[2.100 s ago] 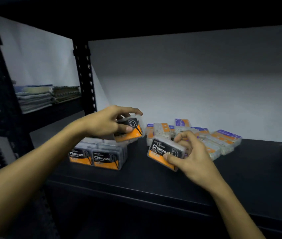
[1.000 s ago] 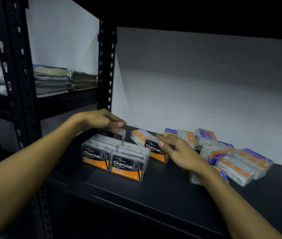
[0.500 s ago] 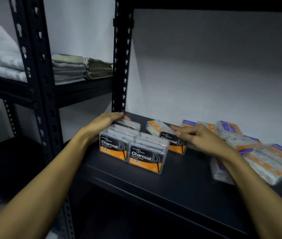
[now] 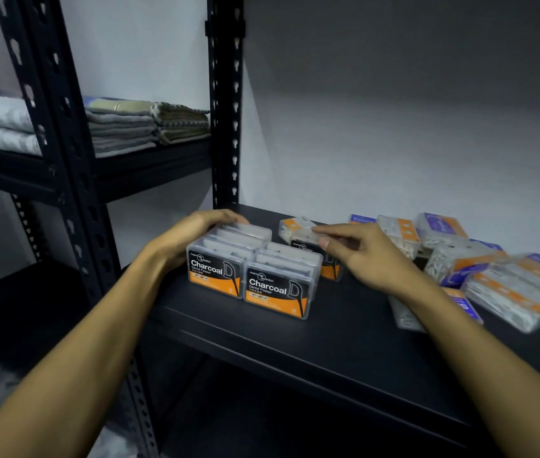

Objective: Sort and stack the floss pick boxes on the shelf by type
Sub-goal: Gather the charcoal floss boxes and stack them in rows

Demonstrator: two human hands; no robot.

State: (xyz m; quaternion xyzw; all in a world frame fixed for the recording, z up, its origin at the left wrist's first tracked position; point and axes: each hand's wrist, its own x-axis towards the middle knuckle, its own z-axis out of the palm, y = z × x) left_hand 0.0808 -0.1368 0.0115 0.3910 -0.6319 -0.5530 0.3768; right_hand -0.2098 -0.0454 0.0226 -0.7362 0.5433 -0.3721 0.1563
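shelf board (image 4: 295,338): matt black, smooth
upright post (image 4: 225,104): black painted metal, punched with keyhole slots
Charcoal boxes (image 4: 248,276): clear glossy plastic, black-and-orange printed labels
loose boxes (image 4: 513,292): clear plastic, orange and purple labels
folded towels (image 4: 123,130): soft woven cloth

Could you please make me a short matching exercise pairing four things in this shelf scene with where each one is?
Things:
1. left hand
2. right hand
3. folded grey and olive towels
4. loose clear boxes with purple and orange labels

Places:
A. higher shelf on the left
B. scattered at the right of the black shelf
C. on the back of the black and orange Charcoal box stack
D. on a lone Charcoal box behind the stack

Pairs: 1-C, 2-D, 3-A, 4-B
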